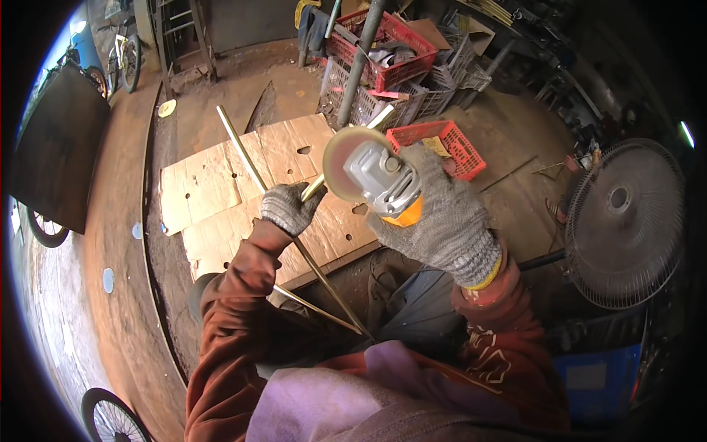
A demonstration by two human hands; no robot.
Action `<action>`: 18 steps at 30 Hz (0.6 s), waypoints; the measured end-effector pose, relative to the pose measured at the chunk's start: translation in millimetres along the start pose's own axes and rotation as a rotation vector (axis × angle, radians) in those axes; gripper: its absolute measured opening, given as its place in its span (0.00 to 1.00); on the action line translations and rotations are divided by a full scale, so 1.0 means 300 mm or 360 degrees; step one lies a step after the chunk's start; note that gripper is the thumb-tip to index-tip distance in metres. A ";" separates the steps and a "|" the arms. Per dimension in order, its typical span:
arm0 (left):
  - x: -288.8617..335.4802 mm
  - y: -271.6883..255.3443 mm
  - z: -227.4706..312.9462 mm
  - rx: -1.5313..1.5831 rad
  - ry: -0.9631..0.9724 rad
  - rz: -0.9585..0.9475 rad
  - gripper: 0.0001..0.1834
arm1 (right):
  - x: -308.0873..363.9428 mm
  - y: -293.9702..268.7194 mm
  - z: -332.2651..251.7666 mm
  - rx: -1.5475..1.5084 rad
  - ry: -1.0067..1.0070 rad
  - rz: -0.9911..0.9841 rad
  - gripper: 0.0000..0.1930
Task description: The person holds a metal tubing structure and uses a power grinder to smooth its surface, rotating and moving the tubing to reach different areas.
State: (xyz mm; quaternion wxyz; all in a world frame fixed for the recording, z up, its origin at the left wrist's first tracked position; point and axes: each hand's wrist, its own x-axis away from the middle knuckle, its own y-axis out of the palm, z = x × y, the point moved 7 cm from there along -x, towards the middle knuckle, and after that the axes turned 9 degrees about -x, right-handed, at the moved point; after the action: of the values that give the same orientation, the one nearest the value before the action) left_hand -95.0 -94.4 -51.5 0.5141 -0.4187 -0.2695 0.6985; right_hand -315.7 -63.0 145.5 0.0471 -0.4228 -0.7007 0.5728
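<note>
- The left hand [289,209], in a grey knit glove, has its fingers closed around a brass-coloured bar [314,186] just beside the grinding disc. A grip farther back along the metal would be safer, since loose knit could snag.
- The right hand [442,214], also gloved, is wrapped around the yellow-orange body of the angle grinder [383,173]; its far fingers are partly hidden. A firm, full wrap with the wrist straight should resist kickback.
- The disc [337,163] lies across the bar, which shows on both sides of it; whether they touch cannot be told. It looks blurred, so treat it as spinning: light, even passes should mark the metal less than pressing hard.
- A second bar [239,147] runs beneath the left hand and down toward the lap. Bracing the metal against something solid would likely cut chatter.
- Cardboard [210,173] lies on the floor under the work; sparks could scorch it, so aim them elsewhere.
- The red crate [471,158] sits just beyond the right hand, and the fan [622,221] stands farther right; the grinder should swing clear of both.
</note>
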 end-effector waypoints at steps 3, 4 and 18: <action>0.002 -0.005 0.009 0.0019 0.0000 -0.0007 0.22 | -0.001 0.000 -0.005 -0.0018 0.0075 -0.0017 0.46; 0.001 -0.007 0.015 0.0036 -0.0017 -0.0007 0.22 | -0.001 0.000 0.000 -0.0017 0.0077 -0.0020 0.46; -0.007 0.001 0.009 -0.0033 -0.0099 -0.0078 0.23 | 0.008 -0.007 0.002 -0.0033 -0.0036 0.0124 0.44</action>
State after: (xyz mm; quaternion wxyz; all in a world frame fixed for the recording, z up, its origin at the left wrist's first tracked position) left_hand -97.3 -96.5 -49.7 0.5182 -0.3953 -0.3026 0.6955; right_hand -318.7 -62.0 145.9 0.0126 -0.4437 -0.6902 0.5715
